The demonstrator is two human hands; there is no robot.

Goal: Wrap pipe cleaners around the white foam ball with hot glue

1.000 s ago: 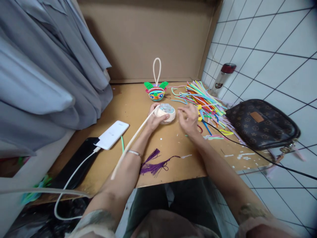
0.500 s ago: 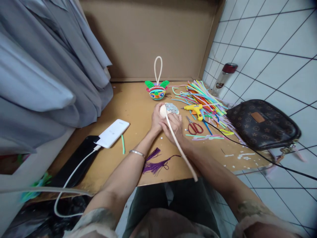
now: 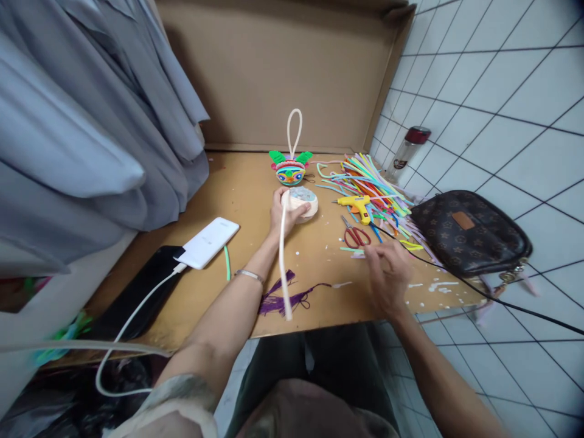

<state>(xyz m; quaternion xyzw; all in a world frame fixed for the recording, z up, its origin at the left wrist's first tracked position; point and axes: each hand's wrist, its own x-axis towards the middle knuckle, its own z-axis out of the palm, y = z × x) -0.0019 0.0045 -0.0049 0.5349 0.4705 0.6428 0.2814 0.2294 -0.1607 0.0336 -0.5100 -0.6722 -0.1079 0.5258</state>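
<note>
My left hand (image 3: 280, 213) is closed around a cream-coloured round piece (image 3: 309, 212), its thumb across the side. Pale bluish material shows in the piece's top. A long cream pipe cleaner (image 3: 281, 261) hangs from it toward me, its end over a purple tassel (image 3: 298, 299). My right hand (image 3: 391, 274), fingers curled in, is at the right front of the table, covering part of some short pipe cleaner pieces (image 3: 352, 250). Whether anything is between its fingers is hidden. Red-handled scissors (image 3: 356, 236) and a yellow glue gun (image 3: 358, 207) lie just beyond it.
A colourful animal-face ornament (image 3: 290, 172) with a cream loop stands behind. Many pipe cleaners (image 3: 369, 182) are heaped at right, near a bottle (image 3: 406, 155) and brown bag (image 3: 472, 231). The glue gun's cord (image 3: 438, 263) runs right. At left are a white power bank (image 3: 207, 242) and curtain (image 3: 173, 140).
My right hand has let go of the round piece and moved right and toward me. My left hand keeps hold of the piece, now slightly further left, and the hanging pipe cleaner has swung left.
</note>
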